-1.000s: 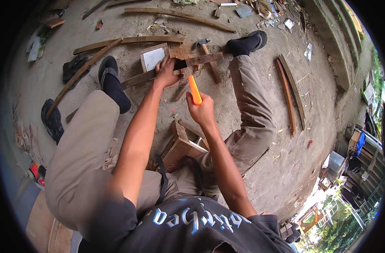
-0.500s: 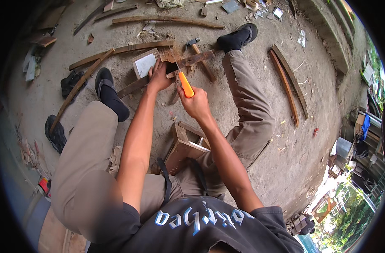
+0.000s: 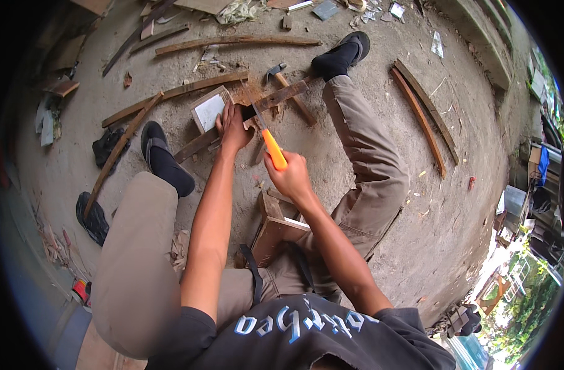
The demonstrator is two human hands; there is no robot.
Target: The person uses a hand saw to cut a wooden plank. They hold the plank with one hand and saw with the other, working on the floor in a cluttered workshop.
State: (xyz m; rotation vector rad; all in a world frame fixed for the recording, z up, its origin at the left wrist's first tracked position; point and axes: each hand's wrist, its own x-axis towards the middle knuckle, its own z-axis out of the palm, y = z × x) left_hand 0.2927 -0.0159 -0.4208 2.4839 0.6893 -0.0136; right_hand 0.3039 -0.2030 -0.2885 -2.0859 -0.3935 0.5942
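A handsaw (image 3: 274, 150) with an orange handle is gripped in my right hand (image 3: 291, 175). Its thin blade runs up and away from me, across a dark wooden strip (image 3: 283, 96). My left hand (image 3: 234, 128) presses on that strip left of the blade, thumb apart from the fingers. Its fingertips reach next to a small wooden box (image 3: 208, 112) with a white face. Under the strip's right part lies a claw hammer (image 3: 299, 105) with a wooden handle. Sawdust is scattered around the blade's far end.
Long wooden strips (image 3: 239, 40) lie beyond my hands, and two more (image 3: 421, 120) lie to the right. A wooden seat or box (image 3: 274, 229) is between my legs. My feet flank the work. Black plastic bags (image 3: 94, 217) lie at left, scraps at the far edge.
My right hand has drawn the saw back toward me, showing more blade beyond the handle. My left hand stays on the strip. The whole view has shifted slightly.
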